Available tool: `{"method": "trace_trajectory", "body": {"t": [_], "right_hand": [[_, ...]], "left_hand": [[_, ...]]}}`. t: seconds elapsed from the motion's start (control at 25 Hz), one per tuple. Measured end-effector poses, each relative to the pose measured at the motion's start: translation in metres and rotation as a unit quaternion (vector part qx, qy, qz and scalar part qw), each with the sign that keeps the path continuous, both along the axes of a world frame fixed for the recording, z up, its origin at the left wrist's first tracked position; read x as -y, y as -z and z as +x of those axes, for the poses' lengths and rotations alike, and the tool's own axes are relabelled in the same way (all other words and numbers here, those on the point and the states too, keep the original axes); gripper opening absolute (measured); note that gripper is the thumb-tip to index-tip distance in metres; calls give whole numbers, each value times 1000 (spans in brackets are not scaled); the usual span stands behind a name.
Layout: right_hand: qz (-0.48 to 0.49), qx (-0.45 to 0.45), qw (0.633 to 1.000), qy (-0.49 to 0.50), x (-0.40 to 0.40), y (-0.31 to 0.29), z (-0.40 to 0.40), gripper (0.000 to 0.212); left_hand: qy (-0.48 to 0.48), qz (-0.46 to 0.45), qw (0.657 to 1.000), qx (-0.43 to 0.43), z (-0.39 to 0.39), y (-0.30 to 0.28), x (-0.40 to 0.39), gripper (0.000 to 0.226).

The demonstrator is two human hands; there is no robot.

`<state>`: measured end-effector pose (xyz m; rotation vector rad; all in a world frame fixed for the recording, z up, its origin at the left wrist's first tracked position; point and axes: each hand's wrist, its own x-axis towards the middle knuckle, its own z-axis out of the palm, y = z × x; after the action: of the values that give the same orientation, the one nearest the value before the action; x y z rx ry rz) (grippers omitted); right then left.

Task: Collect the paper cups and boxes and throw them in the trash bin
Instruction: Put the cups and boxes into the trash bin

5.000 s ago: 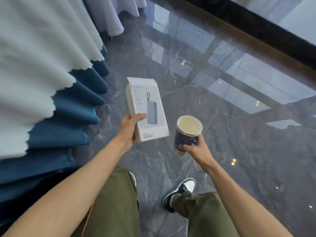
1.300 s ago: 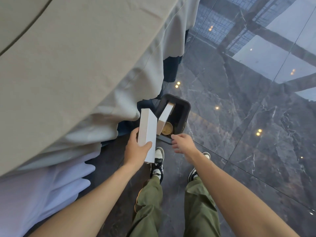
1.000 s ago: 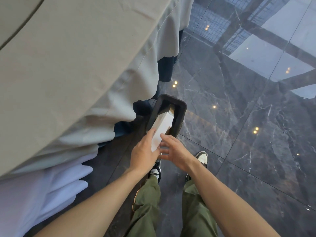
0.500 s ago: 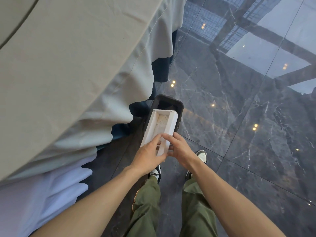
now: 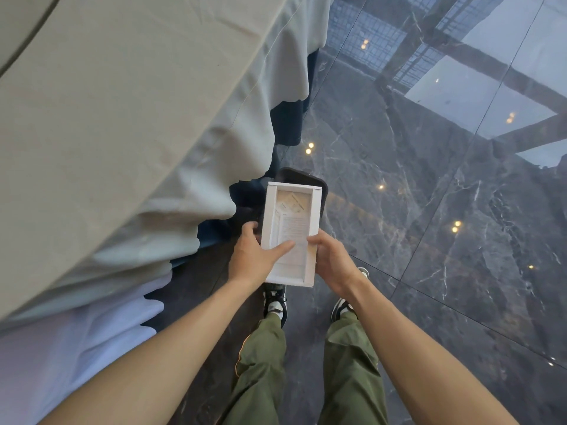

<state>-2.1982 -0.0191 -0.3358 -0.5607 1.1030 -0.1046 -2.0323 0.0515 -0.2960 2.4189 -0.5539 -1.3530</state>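
Observation:
An open white cardboard box (image 5: 291, 210) faces up at me, with a printed paper leaflet lying inside it. My left hand (image 5: 256, 256) grips its left wall, thumb lying across the inside. My right hand (image 5: 333, 259) holds its right wall, fingers curled under it. The box hangs just above a black rectangular trash bin (image 5: 302, 177) on the floor, of which only the far rim shows. What lies in the bin is hidden by the box.
A table draped in a beige cloth (image 5: 122, 118) over a blue skirt (image 5: 288, 121) fills the left, right beside the bin. Glossy dark marble floor (image 5: 429, 225) spreads to the right. My shoes (image 5: 276, 302) stand just below the box.
The paper cup went from my right hand into the bin. The white box, held shut in my left hand, now lies open and face up, closer to me, in both hands.

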Motion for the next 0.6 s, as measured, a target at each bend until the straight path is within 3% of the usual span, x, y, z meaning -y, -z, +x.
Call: {"method": "trace_trajectory", "body": {"t": [0.16,0.28,0.4,0.6], "right_hand": [[5,19,1000,-23,-1,-6,3,45],[-56,-59,996,-49,-5,-3,6,43],[-95,-109,988,-56,-9,-2,9,31],[-102,-114,987,-41,-9,-8,9,25]], "left_hand": [[-17,1,1000,-10,-7,-2,0,62],[-20,7,1000,-18,-11,-4,-1,50],[-21,12,999,-24,-12,-4,-2,48],[-39,-5,998,-43,-14,-4,-2,55]]}}
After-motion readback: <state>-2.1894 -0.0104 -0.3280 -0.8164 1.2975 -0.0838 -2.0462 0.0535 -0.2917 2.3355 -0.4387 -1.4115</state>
